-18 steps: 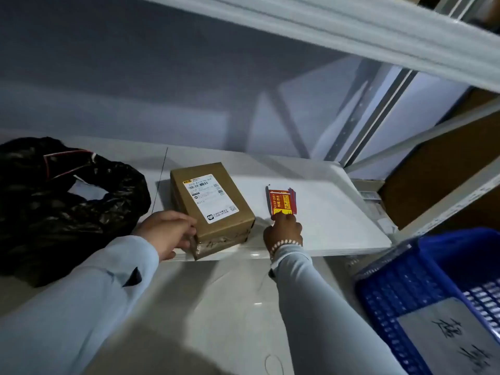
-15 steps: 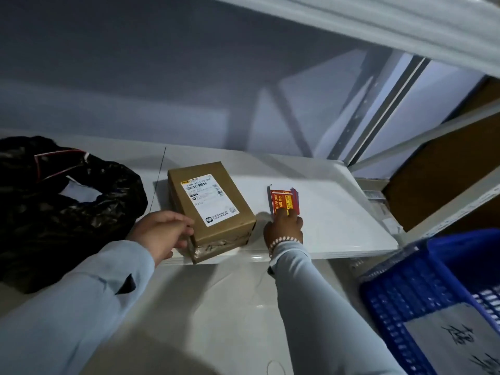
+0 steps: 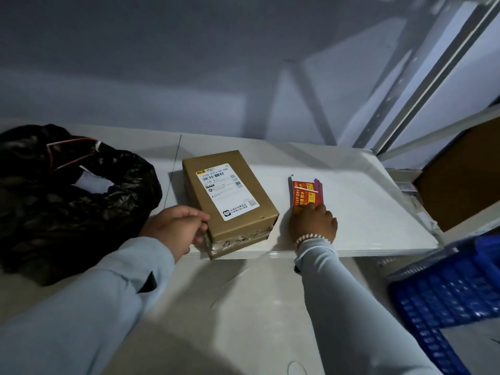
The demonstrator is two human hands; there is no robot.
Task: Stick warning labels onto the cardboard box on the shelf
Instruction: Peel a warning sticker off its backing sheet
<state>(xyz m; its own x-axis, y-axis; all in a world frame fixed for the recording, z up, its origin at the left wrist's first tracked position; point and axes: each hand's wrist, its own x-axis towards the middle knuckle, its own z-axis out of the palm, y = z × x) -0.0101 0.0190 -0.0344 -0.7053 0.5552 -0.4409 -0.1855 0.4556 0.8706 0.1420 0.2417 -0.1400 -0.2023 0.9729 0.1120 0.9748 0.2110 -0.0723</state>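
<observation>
A brown cardboard box (image 3: 230, 196) with a white shipping label on top lies on the white shelf (image 3: 365, 212), its near corner taped. My left hand (image 3: 176, 226) grips the box's near-left corner, thumb against its side. To the right of the box, a small stack of red and yellow "KEEP DRY" warning labels (image 3: 304, 192) lies flat on the shelf. My right hand (image 3: 313, 226) rests on the stack's near end with fingers curled over it, hiding that end.
A crumpled black plastic bag (image 3: 67, 198) fills the shelf to the left of the box. A blue plastic basket (image 3: 454, 293) stands low at the right. Shelf uprights (image 3: 405, 98) rise at the back right. Pale floor lies below the shelf edge.
Both hands stay in place on the box and the labels. Only the view has shifted a little.
</observation>
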